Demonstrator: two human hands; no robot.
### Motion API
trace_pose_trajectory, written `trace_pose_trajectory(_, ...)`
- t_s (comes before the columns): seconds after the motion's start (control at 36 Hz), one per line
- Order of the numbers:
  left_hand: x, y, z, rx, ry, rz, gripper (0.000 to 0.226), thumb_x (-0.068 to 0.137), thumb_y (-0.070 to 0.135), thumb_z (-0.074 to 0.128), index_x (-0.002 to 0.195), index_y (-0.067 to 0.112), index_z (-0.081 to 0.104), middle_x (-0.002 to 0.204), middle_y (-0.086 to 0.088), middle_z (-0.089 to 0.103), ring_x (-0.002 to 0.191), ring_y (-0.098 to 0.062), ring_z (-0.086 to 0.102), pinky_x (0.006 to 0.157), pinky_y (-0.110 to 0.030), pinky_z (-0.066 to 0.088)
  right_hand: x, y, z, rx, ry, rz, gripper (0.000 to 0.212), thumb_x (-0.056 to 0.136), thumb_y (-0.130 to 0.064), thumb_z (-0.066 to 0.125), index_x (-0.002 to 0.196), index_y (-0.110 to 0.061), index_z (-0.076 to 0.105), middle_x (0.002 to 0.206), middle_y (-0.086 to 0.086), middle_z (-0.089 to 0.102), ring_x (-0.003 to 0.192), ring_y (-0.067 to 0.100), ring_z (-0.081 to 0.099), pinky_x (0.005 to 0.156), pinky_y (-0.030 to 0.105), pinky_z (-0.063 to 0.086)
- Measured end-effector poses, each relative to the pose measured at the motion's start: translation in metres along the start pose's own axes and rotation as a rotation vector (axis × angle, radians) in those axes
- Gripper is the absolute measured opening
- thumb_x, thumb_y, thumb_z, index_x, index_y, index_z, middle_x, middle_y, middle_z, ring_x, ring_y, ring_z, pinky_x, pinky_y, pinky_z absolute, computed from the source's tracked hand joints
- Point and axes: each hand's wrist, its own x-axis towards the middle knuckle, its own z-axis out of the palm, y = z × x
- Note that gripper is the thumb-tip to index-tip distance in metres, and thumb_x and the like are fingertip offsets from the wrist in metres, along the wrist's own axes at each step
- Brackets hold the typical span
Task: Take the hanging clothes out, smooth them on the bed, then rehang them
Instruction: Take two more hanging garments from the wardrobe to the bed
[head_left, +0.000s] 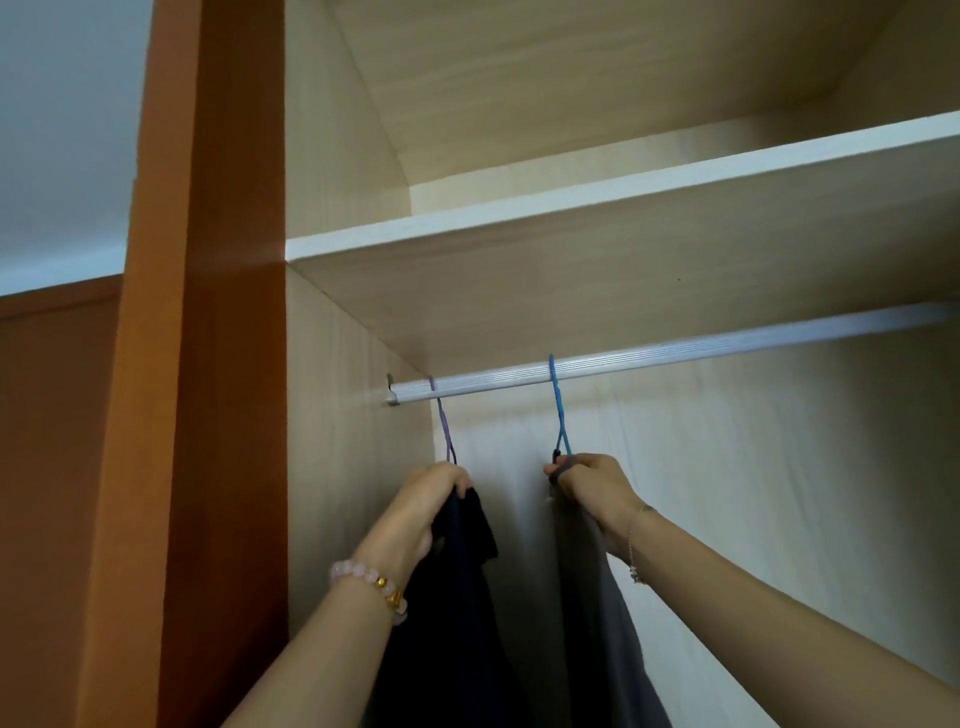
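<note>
Two garments hang from a silver rail inside a light wood wardrobe. A dark navy garment hangs on a purple hanger near the rail's left end. My left hand grips that garment's top at the hanger's neck. To the right, a grey garment hangs on a blue hanger. My right hand grips the top of the grey garment just below the blue hook. Both hooks sit over the rail.
A wooden shelf runs right above the rail. The wardrobe's left wall is close to the purple hanger. An orange-brown door panel stands at the left. The rail to the right of the blue hanger is bare.
</note>
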Motion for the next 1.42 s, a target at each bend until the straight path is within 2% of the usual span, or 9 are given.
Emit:
trace_pose_trajectory(0.11, -0.004, 0.01, 0.001, -0.083, -0.075, -0.025, 0.003, 0.071, 0.003, 0.053, 0.072, 0.001, 0.052, 0.077, -0.007, 0.053, 0.062, -0.019, 0.046, 0.056, -0.024, 0.034, -0.002, -0.017, -0.008, 0.008, -0.002, -0.031, 0.032, 0.09, -0.003, 0.055, 0.121, 0.004, 0.057, 0.12, 0.013, 0.06, 0.094, 0.021, 0.058, 0.083, 0.026, 0.049)
trace_pose_trajectory(0.28, 0.012, 0.024, 0.004, -0.05, -0.097, -0.002, 0.012, 0.078, 0.002, 0.046, 0.083, 0.003, 0.057, 0.075, -0.005, 0.054, 0.063, -0.019, 0.048, 0.055, -0.022, 0.039, -0.017, -0.04, -0.017, -0.065, -0.059, -0.086, 0.033, 0.087, 0.005, 0.048, 0.118, 0.007, 0.059, 0.112, 0.015, 0.063, 0.089, 0.02, 0.059, 0.076, 0.022, 0.05)
trace_pose_trajectory(0.42, 0.02, 0.038, 0.005, 0.019, -0.15, 0.014, 0.009, 0.075, 0.006, 0.05, 0.082, 0.005, 0.055, 0.076, -0.008, 0.053, 0.066, -0.021, 0.05, 0.058, -0.024, 0.041, -0.041, -0.05, -0.036, -0.143, -0.113, -0.11, 0.033, 0.083, 0.012, 0.041, 0.106, 0.006, 0.063, 0.099, 0.012, 0.062, 0.069, 0.01, 0.057, 0.044, 0.007, 0.046)
trace_pose_trajectory(0.56, 0.025, 0.033, 0.003, 0.034, -0.186, -0.03, 0.016, 0.076, 0.007, 0.046, 0.063, 0.006, 0.055, 0.066, -0.005, 0.06, 0.066, -0.021, 0.051, 0.064, -0.025, 0.042, -0.058, -0.045, -0.057, -0.236, -0.157, -0.098, 0.048, 0.077, 0.016, 0.034, 0.114, 0.006, 0.062, 0.086, -0.008, 0.064, 0.075, 0.003, 0.059, 0.05, 0.006, 0.046)
trace_pose_trajectory(0.75, 0.01, -0.024, 0.011, 0.001, -0.201, -0.111, 0.011, 0.07, 0.006, 0.052, 0.059, 0.004, 0.054, 0.08, -0.012, 0.059, 0.069, -0.026, 0.053, 0.064, -0.028, 0.046, -0.087, -0.009, -0.073, -0.229, -0.177, -0.076, 0.042, 0.07, 0.017, 0.034, 0.098, 0.012, 0.066, 0.114, 0.006, 0.066, 0.095, 0.004, 0.06, 0.081, 0.015, 0.047)
trace_pose_trajectory(0.89, -0.048, -0.089, 0.026, -0.163, -0.171, -0.157, 0.015, 0.05, 0.011, 0.054, 0.063, 0.005, 0.056, 0.081, -0.012, 0.056, 0.066, -0.024, 0.051, 0.06, -0.029, 0.042, -0.123, 0.037, -0.086, -0.203, -0.217, -0.012, 0.055, 0.05, -0.004, 0.042, 0.096, -0.004, 0.072, 0.117, -0.003, 0.067, 0.1, -0.002, 0.061, 0.073, 0.009, 0.049)
trace_pose_trajectory(1.06, -0.131, -0.175, 0.022, -0.158, -0.156, -0.229, 0.017, 0.07, -0.001, 0.054, 0.071, 0.008, 0.068, 0.077, -0.01, 0.064, 0.073, -0.024, 0.059, 0.062, -0.028, 0.045, -0.191, 0.109, -0.106, -0.205, -0.231, 0.1, 0.049, 0.056, -0.004, 0.046, 0.087, -0.025, 0.077, 0.121, 0.002, 0.066, 0.112, 0.02, 0.062, 0.098, 0.042, 0.049)
trace_pose_trajectory(1.25, -0.209, -0.242, -0.03, -0.011, -0.265, -0.347, 0.027, 0.08, -0.012, 0.05, 0.08, 0.008, 0.068, 0.084, -0.01, 0.064, 0.071, -0.023, 0.06, 0.056, -0.024, 0.047, -0.268, 0.154, -0.124, -0.267, -0.303, 0.189, 0.054, 0.078, 0.025, 0.04, 0.112, -0.009, 0.066, 0.111, 0.005, 0.071, 0.106, 0.019, 0.065, 0.092, 0.037, 0.052)
trace_pose_trajectory(1.42, -0.289, -0.253, -0.053, -0.03, -0.329, -0.475, 0.029, 0.058, 0.012, 0.058, 0.083, 0.016, 0.071, 0.076, -0.002, 0.071, 0.062, -0.017, 0.067, 0.052, -0.022, 0.05, -0.32, 0.197, -0.133, -0.279, -0.38, 0.305, 0.054, 0.078, 0.027, 0.045, 0.114, -0.007, 0.065, 0.11, 0.003, 0.072, 0.107, 0.014, 0.065, 0.085, 0.019, 0.051)
